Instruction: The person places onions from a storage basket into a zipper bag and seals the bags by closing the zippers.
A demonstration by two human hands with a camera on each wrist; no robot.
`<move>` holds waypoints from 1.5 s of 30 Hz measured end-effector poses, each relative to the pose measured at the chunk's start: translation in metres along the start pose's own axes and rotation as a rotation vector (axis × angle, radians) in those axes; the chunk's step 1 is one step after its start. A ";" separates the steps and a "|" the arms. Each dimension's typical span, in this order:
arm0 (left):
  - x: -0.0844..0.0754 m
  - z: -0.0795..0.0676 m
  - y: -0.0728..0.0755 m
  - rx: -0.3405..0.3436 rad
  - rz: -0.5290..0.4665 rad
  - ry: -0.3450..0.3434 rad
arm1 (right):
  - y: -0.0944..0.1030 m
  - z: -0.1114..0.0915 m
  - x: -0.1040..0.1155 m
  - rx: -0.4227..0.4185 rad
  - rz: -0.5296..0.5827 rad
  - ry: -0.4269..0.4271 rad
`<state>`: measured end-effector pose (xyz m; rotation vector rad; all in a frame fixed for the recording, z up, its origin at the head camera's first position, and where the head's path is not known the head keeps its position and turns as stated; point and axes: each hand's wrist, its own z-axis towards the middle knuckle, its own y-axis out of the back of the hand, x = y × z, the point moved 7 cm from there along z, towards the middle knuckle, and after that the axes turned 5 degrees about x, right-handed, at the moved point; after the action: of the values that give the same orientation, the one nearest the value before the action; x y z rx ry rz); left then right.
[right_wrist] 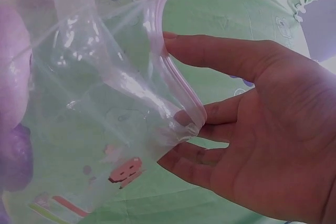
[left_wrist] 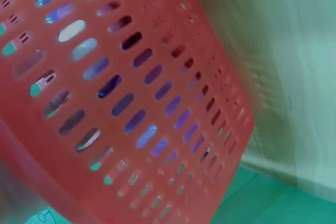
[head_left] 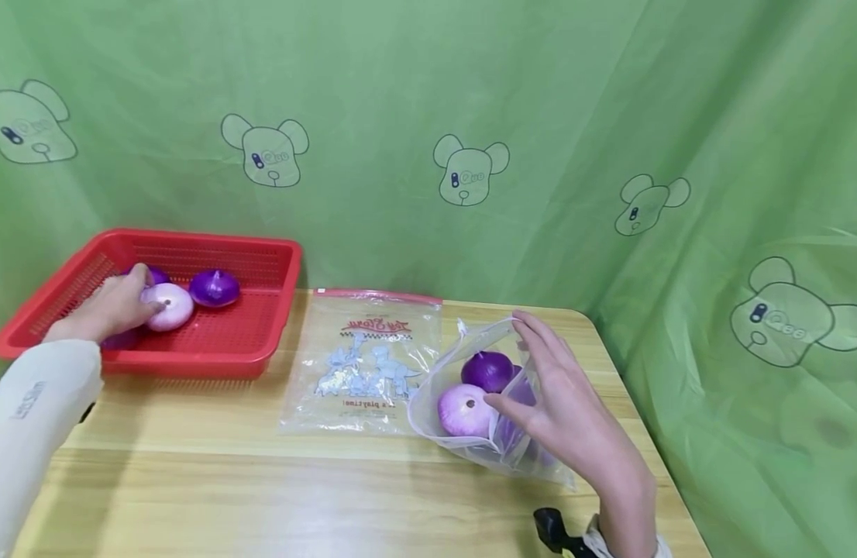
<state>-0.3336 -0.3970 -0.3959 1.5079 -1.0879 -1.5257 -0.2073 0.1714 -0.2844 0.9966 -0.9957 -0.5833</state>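
Observation:
At the left, my left hand (head_left: 115,306) reaches over the rim of a red plastic basket (head_left: 275,302) and grips a pale purple onion (head_left: 169,308) between thumb and fingers. A dark purple onion (head_left: 215,288) lies beside it, and others are partly hidden under the hand. Through the slotted basket wall (left_wrist: 157,103) in the left wrist view, purple shapes show. My right hand (head_left: 575,407) holds the mouth of a clear zip bag (head_left: 428,403), thumb and fingers at its pink-edged rim (right_wrist: 181,80). Inside the bag sit a pale onion (head_left: 465,411), a dark onion (head_left: 487,372) and more purple.
A flat clear zip bag (head_left: 362,364) with a red top strip and a blue print lies between basket and held bag. A black object (head_left: 552,528) is near my right wrist. Green curtain (head_left: 400,93) with bear faces hangs behind and right of the wooden table (head_left: 261,488).

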 end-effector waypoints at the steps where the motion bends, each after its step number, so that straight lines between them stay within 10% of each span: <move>1: 0.000 0.000 -0.001 0.005 -0.010 0.001 | 0.000 0.000 0.000 0.002 -0.001 -0.001; 10: -0.017 0.005 -0.006 0.002 0.128 -0.044 | -0.001 -0.003 -0.001 0.012 0.009 -0.029; 22: -0.020 0.001 -0.009 -0.015 0.037 -0.044 | -0.004 -0.005 -0.005 0.025 0.021 -0.036; 45: -0.084 -0.034 0.016 -0.418 -0.012 -0.294 | 0.000 0.000 0.000 0.021 -0.006 -0.006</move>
<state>-0.2962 -0.3284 -0.3471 1.0298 -0.8448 -1.8858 -0.2072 0.1719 -0.2847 1.0171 -1.0066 -0.5824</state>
